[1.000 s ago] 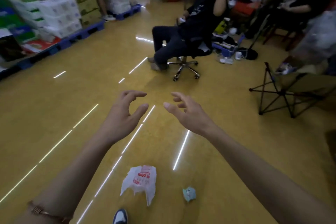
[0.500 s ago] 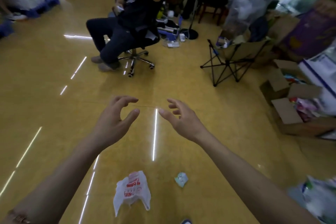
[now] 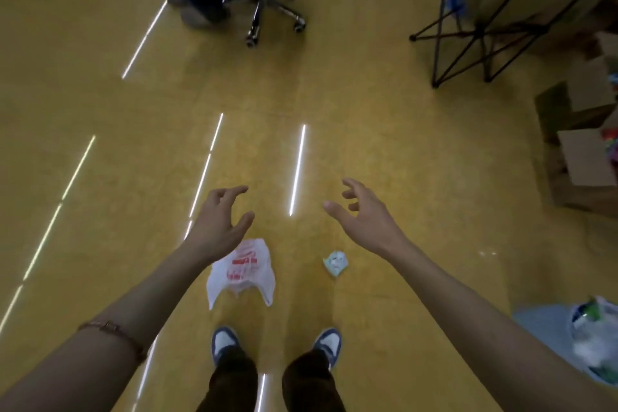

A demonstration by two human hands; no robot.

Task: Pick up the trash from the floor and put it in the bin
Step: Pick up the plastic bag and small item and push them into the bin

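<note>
Reaching out over a glossy yellow floor streaked with reflected strip lights, a standing person holds both bare arms forward, neither hand holding anything. At the far side a seated person's dark trouser legs hang over a wheeled office chair, and to the far right stands the black frame of a folding chair. Open cardboard boxes sit along the right edge. At the near right is a pale blue bin, its top filled by a clear bag with blurred contents.

The left hand and the right hand are well apart, each with fingers spread and loosely curved, thumb out, gripping nothing. A white plastic bag with red print lies flat on the floor just on the near side of the left hand; the wrist covers its far left corner in this view. A small crumpled wad of pale blue paper lies to the right of the bag, on the near side of the right hand and slightly left of its wrist. Neither hand touches either piece.

Two blue-and-white shoes stand nearest the camera, toes towards the bag. A thin bracelet circles the left forearm.
</note>
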